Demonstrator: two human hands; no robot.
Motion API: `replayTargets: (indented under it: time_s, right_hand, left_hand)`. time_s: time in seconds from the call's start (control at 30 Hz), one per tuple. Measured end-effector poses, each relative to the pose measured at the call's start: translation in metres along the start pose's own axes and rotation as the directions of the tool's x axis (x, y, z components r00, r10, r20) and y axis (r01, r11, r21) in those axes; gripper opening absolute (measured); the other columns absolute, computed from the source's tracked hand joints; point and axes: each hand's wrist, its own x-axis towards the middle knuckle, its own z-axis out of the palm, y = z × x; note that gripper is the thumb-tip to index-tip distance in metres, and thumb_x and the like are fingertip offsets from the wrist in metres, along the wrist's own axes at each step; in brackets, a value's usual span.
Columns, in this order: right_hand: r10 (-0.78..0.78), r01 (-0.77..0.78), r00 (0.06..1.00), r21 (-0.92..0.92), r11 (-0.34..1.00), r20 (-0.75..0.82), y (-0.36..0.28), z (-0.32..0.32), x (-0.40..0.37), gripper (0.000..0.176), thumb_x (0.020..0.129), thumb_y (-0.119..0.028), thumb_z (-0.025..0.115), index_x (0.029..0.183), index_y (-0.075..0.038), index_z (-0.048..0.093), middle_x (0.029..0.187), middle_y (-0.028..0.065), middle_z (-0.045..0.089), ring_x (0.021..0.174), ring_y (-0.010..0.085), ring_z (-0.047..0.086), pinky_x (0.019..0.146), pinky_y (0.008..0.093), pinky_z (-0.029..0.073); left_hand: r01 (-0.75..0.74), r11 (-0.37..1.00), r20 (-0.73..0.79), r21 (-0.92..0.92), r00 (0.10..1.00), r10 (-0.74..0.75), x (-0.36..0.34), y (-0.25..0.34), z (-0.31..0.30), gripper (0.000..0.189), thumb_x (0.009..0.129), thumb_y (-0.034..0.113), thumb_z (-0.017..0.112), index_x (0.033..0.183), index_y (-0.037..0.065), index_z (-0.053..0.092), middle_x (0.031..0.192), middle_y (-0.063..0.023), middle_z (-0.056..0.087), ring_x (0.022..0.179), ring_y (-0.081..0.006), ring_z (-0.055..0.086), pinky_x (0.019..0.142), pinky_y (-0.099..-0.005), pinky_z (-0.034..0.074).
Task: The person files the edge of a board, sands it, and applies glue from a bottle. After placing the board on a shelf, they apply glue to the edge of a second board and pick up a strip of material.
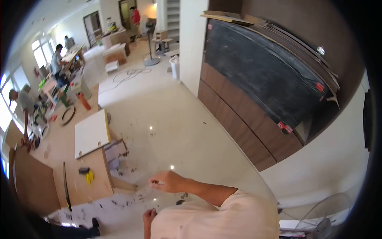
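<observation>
I see the right hand [170, 181], fingers pinched on a small pale stick [157, 183] pointing left over the floor [179, 131]; the left hand [149, 217] sits lower, grip unclear.

I see a pale tiled floor [175, 119] with brown boards [85, 185] laid on it and a white panel [92, 133] on top of them. On my side of the panel sit a black tool [83, 170] and a yellow item [90, 176], with dark scraps [131, 195] scattered nearby. Far beyond the panel, a cable [127, 73] lies in loops.

Right hand [169, 182] pinching a small white object [158, 183] above the pale floor [175, 131], left hand [149, 217] low near the torso.
</observation>
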Motion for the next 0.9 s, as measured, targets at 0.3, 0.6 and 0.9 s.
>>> replayTargets:
  time_s: [0.3, 0.6, 0.9]
  right_hand:
    - [0.119, -0.105, 0.942, 0.060, 0.993, -0.314, -0.018, 0.002, -0.014, 0.014, 0.085, -0.002, 0.074, 0.097, 0.000, 0.068, 0.089, 0.0067, 0.070, 0.079, 0.0122, 0.065, 0.075, 0.0280, 0.054]
    - [0.093, -0.102, 0.954, -0.015, 0.995, -0.285, -0.049, 0.028, 0.032, 0.013, 0.085, -0.001, 0.074, 0.097, 0.001, 0.068, 0.085, 0.0072, 0.070, 0.075, 0.0135, 0.064, 0.073, 0.0274, 0.053]
    - [0.106, -0.073, 0.950, 0.122, 0.990, -0.294, -0.058, 0.025, 0.078, 0.016, 0.086, 0.002, 0.072, 0.101, 0.003, 0.068, 0.089, 0.0062, 0.070, 0.080, 0.0119, 0.064, 0.076, 0.0263, 0.053]
  left_hand:
    - [-0.026, 0.999, 0.140, 0.025, 0.990, 0.022, 0.030, 0.001, -0.027, 0.031, 0.092, 0.029, 0.064, 0.095, -0.001, 0.072, 0.080, -0.0147, 0.073, 0.071, -0.0249, 0.070, 0.068, -0.0375, 0.054]
    - [0.077, 0.970, 0.130, -0.231, 0.990, -0.048, 0.030, -0.037, -0.057, 0.021, 0.092, 0.013, 0.063, 0.100, -0.006, 0.068, 0.075, -0.0112, 0.070, 0.065, -0.0188, 0.066, 0.064, -0.0328, 0.053]
    - [0.257, 0.873, 0.136, -0.415, 0.966, -0.219, 0.025, -0.053, -0.088, 0.022, 0.093, 0.012, 0.064, 0.103, -0.006, 0.068, 0.084, -0.0111, 0.071, 0.067, -0.0156, 0.066, 0.066, -0.0297, 0.054]
